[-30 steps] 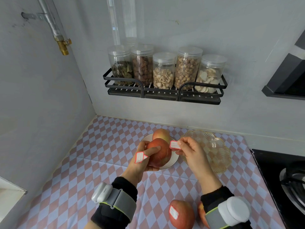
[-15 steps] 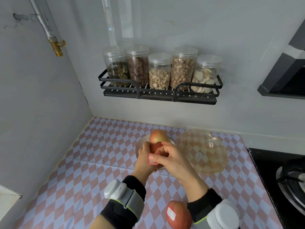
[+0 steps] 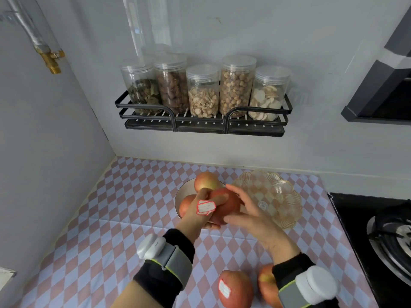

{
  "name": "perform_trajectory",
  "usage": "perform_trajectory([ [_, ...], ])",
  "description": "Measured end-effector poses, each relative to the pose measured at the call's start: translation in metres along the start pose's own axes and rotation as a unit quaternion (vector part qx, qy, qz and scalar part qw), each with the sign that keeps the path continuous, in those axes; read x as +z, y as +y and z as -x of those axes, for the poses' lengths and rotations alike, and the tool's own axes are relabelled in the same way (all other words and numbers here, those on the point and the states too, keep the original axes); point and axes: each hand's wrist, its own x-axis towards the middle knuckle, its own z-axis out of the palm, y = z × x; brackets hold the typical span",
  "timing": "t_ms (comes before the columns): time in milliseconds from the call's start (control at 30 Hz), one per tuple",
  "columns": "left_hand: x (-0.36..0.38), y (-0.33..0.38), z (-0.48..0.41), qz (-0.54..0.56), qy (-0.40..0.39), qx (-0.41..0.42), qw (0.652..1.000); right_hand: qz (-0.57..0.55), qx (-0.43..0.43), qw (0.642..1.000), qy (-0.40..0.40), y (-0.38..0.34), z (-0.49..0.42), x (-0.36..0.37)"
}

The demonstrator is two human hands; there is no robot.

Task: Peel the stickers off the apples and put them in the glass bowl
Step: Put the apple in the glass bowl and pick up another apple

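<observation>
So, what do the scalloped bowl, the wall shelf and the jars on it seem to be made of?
The bowl looks like clear pressed glass, faintly amber: the checked cloth shows through its ribbed wall. The shelf looks like metal rod and slats, painted matte black. The jars look like clear plastic with frosted ribbed lids; thin glass cannot be ruled out.

No legible words, numbers or brands anywhere. Red-bordered white paper sticker (image 3: 206, 207) stuck to the thumb side of the left hand (image 3: 194, 217), which grips a held red apple (image 3: 229, 204): only faint ruled lines, no letters to make out. Second red-bordered white sticker (image 3: 224, 289) on the near red apple (image 3: 239, 292) lying on the checked tabletop (image 3: 106, 252): likewise faint lines, nothing readable.
</observation>
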Motion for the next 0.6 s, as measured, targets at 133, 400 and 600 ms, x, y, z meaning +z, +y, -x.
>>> perform_trajectory([
  [133,0.017,0.011,-0.010,0.060,-0.030,-0.006,0.998,0.083,-0.011,0.989,0.119,0.020,-0.024,-0.019],
  [400,0.010,0.011,-0.047,0.078,0.040,0.043,0.995,0.226,0.127,0.912,0.318,0.070,-0.080,-0.073],
  [600,0.002,0.006,-0.057,0.099,0.063,0.026,0.993,0.314,0.173,0.886,0.295,0.093,-0.099,-0.078],
])
